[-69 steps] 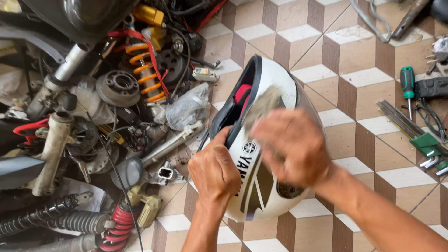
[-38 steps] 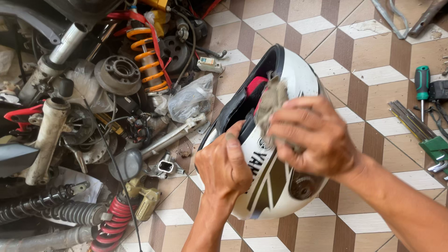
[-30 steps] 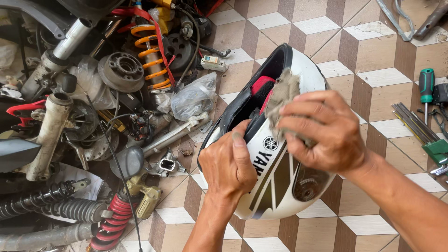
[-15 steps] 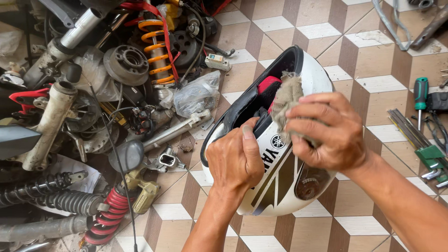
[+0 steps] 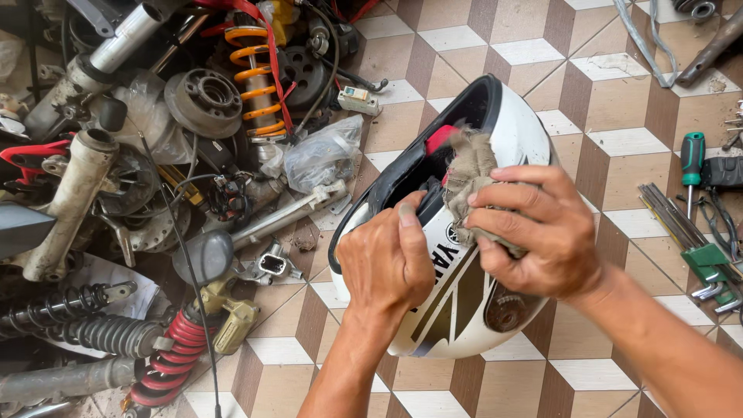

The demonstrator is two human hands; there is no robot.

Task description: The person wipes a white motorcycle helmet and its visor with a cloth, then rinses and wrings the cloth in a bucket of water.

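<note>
A white motorcycle body panel (image 5: 517, 128) with black trim and dark stripes stands tilted on the tiled floor. My left hand (image 5: 387, 259) grips its black lower-left edge, thumb on the white face. My right hand (image 5: 538, 228) presses a dirty grey-brown rag (image 5: 469, 170) against the panel's upper white face, fingers curled around the cloth. A red part shows inside the panel, just left of the rag.
A heap of motorcycle parts fills the left: an orange spring shock (image 5: 251, 85), fork tubes (image 5: 70, 197), a brake hub (image 5: 205, 101), red and black springs (image 5: 166, 352), a plastic bag (image 5: 321, 155). A green-handled screwdriver (image 5: 691, 159) and hex keys (image 5: 696, 240) lie at the right.
My right hand has rubbed the rag up the panel's white face, from its middle to near its black rim. My left hand has kept its hold on the panel's edge.
</note>
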